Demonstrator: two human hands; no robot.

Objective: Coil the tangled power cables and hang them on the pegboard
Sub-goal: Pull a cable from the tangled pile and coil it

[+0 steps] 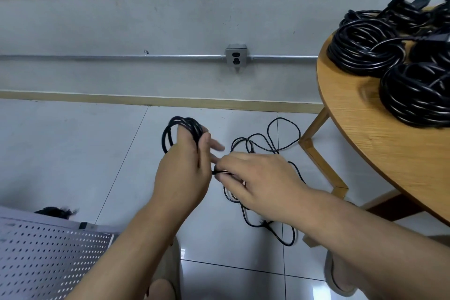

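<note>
My left hand [185, 168] holds a small coil of black power cable [175, 129], with the loops wrapped over its fingers. My right hand [255, 178] pinches the same cable just right of the left hand. The loose rest of that cable [267, 146] lies tangled on the tiled floor beneath and beyond my right hand. The white pegboard [46, 256] lies at the lower left. Several coiled black cables [389, 56] sit on the round wooden table [360, 134] at the right.
A grey wall with a metal conduit and a socket box [235, 56] runs across the back. The table's wooden legs [319, 153] stand close to the loose cable. A dark object [56, 212] pokes out behind the pegboard. My feet in slippers [341, 277] are at the bottom.
</note>
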